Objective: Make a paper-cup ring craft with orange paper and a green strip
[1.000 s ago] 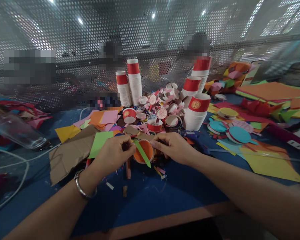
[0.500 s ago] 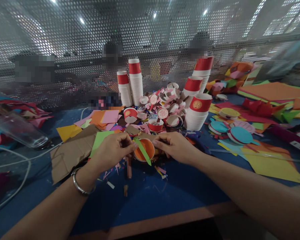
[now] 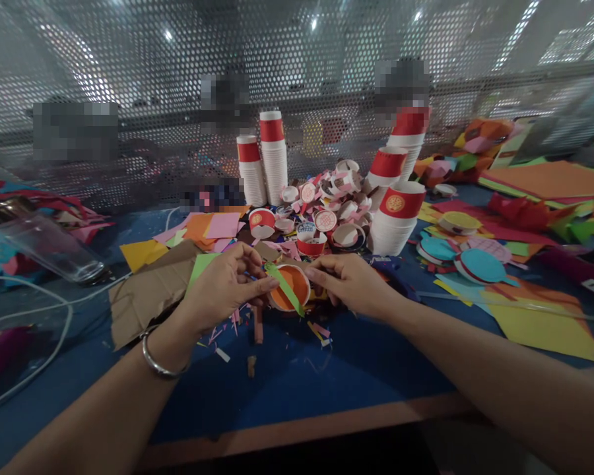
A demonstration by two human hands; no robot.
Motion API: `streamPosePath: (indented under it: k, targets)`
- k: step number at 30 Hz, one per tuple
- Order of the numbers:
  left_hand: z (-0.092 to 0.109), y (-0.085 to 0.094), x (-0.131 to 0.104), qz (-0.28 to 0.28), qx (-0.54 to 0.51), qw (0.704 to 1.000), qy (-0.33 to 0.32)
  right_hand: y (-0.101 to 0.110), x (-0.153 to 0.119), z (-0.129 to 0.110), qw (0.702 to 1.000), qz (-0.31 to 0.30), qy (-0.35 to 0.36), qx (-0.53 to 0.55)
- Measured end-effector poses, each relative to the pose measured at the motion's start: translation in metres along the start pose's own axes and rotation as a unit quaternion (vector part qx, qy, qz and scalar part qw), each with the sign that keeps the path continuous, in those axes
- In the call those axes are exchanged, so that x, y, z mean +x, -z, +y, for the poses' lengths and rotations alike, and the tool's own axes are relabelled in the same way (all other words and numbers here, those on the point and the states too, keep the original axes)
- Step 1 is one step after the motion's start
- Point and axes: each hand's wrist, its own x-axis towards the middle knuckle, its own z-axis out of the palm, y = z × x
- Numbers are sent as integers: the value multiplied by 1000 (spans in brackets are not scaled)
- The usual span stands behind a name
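Observation:
Between my two hands is a round cup piece (image 3: 295, 284) with an orange inside and a white rim. A narrow green paper strip (image 3: 288, 290) lies slantwise across its opening. My left hand (image 3: 235, 280) is closed at the left edge, its fingertips by the strip's upper end. On the right edge of the cup piece, my right hand (image 3: 349, 284) pinches the rim between thumb and fingers. Behind them stands a red and white cup ring (image 3: 311, 245), near a heap of cut cup pieces (image 3: 334, 198).
Stacked paper cups (image 3: 396, 221) stand behind on both sides. Brown cardboard (image 3: 151, 290) lies left, near a clear tumbler (image 3: 59, 247) and a white cable. Blue discs (image 3: 482, 265) and coloured paper (image 3: 544, 323) lie right. Paper scraps dot the blue table (image 3: 287, 389).
The view has shifted slightly, so most things appear a little farther right. The fingers of my left hand have moved slightly around the strip and cup edge. My right hand keeps its pinch.

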Motion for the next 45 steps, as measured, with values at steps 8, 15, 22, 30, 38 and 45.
streamPosePath:
  k: [8,15,22,30,38,45]
  targets:
    - [-4,2,-5,-43,17,999,20,-1,-1,-2,999,-36,-5,33]
    - [-9,-6,-9,-71,-8,997,36,-2,-1,1,998,-51,-9,35]
    - [4,19,-5,-15,65,997,22,1,-1,0,997,-44,-38,55]
    - [-23,118,14,247,307,919,14,1,-3,-3,998,-49,-20,24]
    - [-37,107,25,172,343,922,51,2,-3,-2,999,-45,-23,6]
    - [-42,112,28,126,323,937,47,3,-3,-3,999,-50,-16,-4]
